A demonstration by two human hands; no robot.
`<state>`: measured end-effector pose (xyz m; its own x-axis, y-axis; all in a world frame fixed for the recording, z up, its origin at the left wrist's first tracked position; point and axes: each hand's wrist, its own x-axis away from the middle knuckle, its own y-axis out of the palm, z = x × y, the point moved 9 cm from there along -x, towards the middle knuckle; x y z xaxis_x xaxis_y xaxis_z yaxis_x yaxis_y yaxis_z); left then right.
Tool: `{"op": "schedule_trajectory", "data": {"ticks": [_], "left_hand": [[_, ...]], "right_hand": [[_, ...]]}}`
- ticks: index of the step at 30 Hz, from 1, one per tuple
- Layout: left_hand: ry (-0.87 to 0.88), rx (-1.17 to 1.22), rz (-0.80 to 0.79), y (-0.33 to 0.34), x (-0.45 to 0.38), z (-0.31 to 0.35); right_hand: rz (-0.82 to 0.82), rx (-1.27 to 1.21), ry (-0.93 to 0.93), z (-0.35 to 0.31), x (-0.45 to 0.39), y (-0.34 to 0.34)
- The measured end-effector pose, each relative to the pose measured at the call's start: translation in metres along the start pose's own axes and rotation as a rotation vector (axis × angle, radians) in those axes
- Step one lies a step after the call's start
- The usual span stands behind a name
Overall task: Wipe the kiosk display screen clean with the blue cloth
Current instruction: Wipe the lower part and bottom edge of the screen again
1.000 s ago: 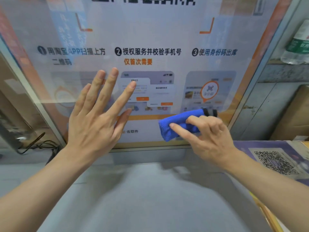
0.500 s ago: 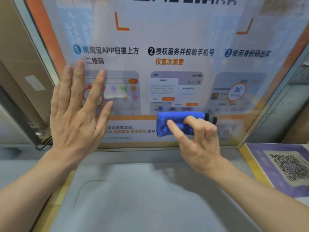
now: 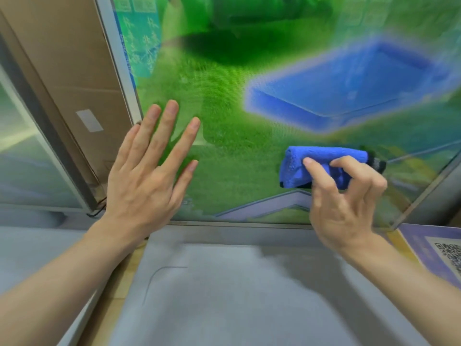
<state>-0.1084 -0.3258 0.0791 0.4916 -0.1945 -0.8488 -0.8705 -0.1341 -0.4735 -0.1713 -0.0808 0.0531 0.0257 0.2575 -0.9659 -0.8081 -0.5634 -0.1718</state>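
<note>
A: Where's the cloth, and which hand has it?

B: The blue cloth [image 3: 321, 163] is rolled into a short bundle against the lower right part of the kiosk screen [image 3: 224, 151]. The right hand [image 3: 344, 196] pinches it, index finger on its front face, other fingers curled round the right end. A dark edge shows at that end.

A: The left one?

B: The left hand [image 3: 147, 171] is spread wide, fingers straight, palm toward the glass at the lower left, beside the screen's grey frame [image 3: 117, 71]. It holds nothing. Whether the palm presses the glass or hovers just off it, I can't tell.

A: How does the roll lie?

B: Long axis left to right, roughly level with the screen's bottom edge. Unwiped-looking glass lies up and to the left of it; the left hand is well apart from the cloth, with bare green display between them.

A: So the next stroke?

B: My judgement: the right hand is the only one placed to wipe. A sideways pass toward the left hand would run the roll end-on and cover a narrow band; a stroke upward would sweep its full length.

A: Anything else close by?

B: The grey counter [image 3: 224, 295] runs near us below the screen, with a QR-code card [image 3: 446, 253] at the right edge and cardboard [image 3: 74, 71] left of the frame.
</note>
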Motion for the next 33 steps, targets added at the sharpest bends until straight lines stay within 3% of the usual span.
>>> {"op": "schedule_trajectory", "data": {"ticks": [4, 8, 12, 17, 21, 28, 33], "left_hand": [[0.013, 0.003, 0.005, 0.000, 0.001, 0.000], [0.003, 0.008, 0.016, 0.000, 0.001, -0.001], [0.017, 0.011, 0.014, -0.002, 0.001, -0.003], [0.000, -0.012, 0.009, -0.007, 0.003, -0.014], [-0.012, -0.026, 0.006, -0.008, 0.004, -0.023], [0.008, -0.005, 0.015, -0.007, 0.006, -0.024], [0.041, 0.008, 0.018, -0.011, 0.006, -0.028]], "right_hand": [[0.016, -0.056, 0.004, -0.047, -0.002, 0.013], [-0.070, -0.114, -0.159, -0.084, 0.009, 0.025], [-0.114, -0.134, -0.322, -0.078, 0.016, 0.024], [-0.041, -0.063, -0.117, -0.037, 0.001, 0.014], [0.010, -0.077, 0.003, -0.053, -0.009, 0.017], [-0.116, -0.151, -0.211, -0.125, 0.005, 0.039], [-0.185, -0.184, -0.397, -0.122, 0.018, 0.039]]}}
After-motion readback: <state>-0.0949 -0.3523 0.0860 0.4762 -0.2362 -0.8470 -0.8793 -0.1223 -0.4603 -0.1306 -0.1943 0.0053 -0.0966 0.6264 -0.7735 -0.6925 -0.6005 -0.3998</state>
